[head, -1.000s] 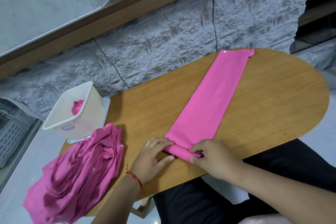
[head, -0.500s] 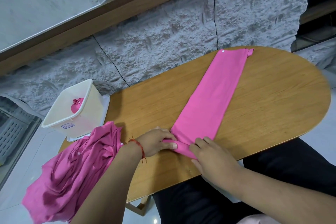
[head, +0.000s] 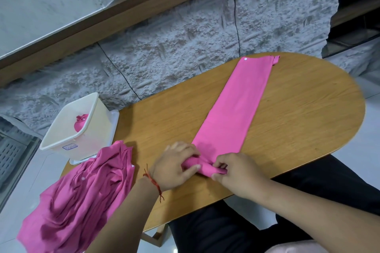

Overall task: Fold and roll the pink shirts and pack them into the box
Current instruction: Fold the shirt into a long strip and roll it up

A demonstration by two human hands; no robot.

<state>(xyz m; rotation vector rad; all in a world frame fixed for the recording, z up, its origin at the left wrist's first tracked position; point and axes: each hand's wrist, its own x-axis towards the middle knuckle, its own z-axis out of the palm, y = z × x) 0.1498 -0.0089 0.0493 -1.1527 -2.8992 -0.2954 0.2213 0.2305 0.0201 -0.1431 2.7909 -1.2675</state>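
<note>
A pink shirt (head: 236,109), folded into a long narrow strip, lies across the wooden table (head: 304,113), running from the far edge toward me. Its near end is rolled into a small tight roll (head: 202,167). My left hand (head: 174,167) grips the roll's left end, thumb under and fingers over it. My right hand (head: 236,172) pinches the roll's right end. A cream plastic box (head: 67,141) stands at the table's left end with one rolled pink shirt (head: 81,122) inside.
A loose heap of pink shirts (head: 82,195) hangs over the table's near-left corner, beside the box. The box stands on its white lid (head: 114,121). A rough stone wall runs behind the table. My dark-trousered legs are under the near edge.
Both hands have turned the near end of the strip over itself, so the roll has grown thicker and moved a little away from me.
</note>
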